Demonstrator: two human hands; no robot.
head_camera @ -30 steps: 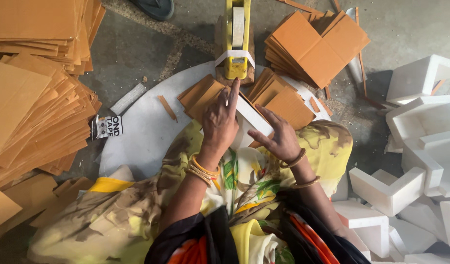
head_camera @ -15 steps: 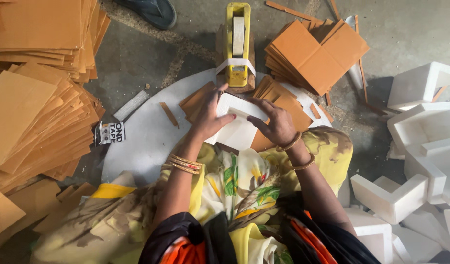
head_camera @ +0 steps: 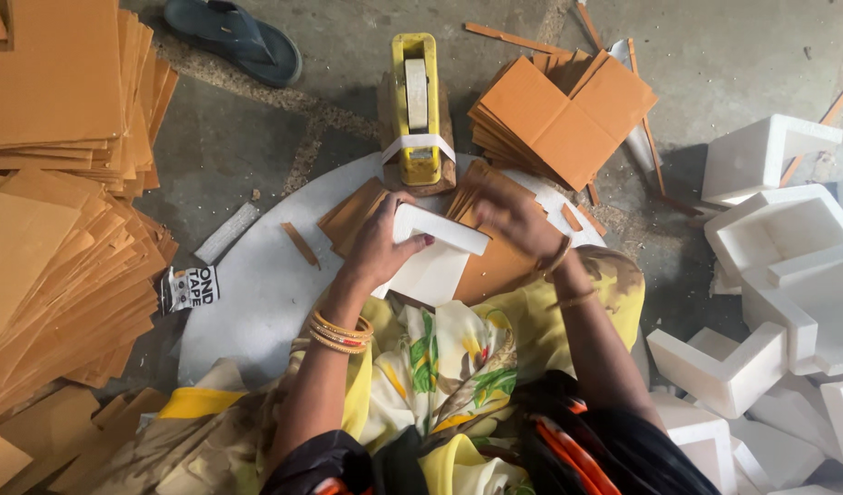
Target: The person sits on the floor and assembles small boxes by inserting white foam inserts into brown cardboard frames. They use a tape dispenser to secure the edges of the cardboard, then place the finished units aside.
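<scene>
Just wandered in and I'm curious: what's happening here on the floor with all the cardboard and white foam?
A person sits at a round white board. The left hand holds a white foam corner piece over it, while the right hand reaches to the brown cardboard pieces beside it. A yellow tape dispenser stands just ahead. Cardboard stacks lie on the left, more foam pieces on the right.

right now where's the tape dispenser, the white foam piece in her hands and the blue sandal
yellow tape dispenser [head_camera: 415,137]: head view, on its yellow body below the roll.
white foam piece [head_camera: 435,261]: head view, on its flat white face.
blue sandal [head_camera: 234,41]: head view, on its strap.
</scene>
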